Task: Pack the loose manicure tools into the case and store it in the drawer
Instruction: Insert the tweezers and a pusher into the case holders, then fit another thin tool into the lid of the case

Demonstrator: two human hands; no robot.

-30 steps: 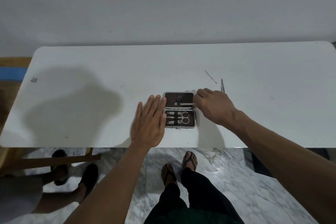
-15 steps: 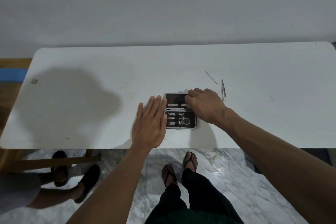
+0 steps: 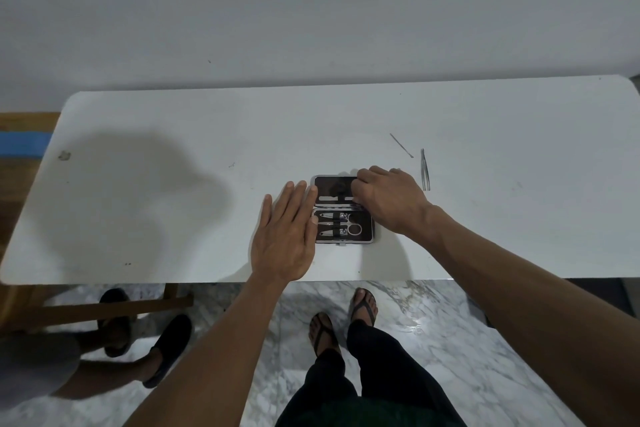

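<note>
A small manicure case (image 3: 333,188) lies open on the white table (image 3: 485,218), dark inside. Its near half holds clippers and small scissors (image 3: 353,228) under an elastic strap. A flat metal file (image 3: 330,198) lies across the far half, and my right hand (image 3: 389,199) covers its right end with bent fingers. My left hand (image 3: 285,236) rests flat on the table, fingers together, touching the case's left edge. Two loose tools lie to the right: tweezers (image 3: 425,170) and a thin metal pick (image 3: 401,145).
The table's front edge runs just below my left hand. Behind the table is a plain wall. On the marble floor are my sandalled feet (image 3: 343,319) and another person's legs with dark shoes (image 3: 145,336) at the lower left.
My right hand moved left from the case's right edge onto its far half, and the file now lies across that half. The left hand has stayed in place.
</note>
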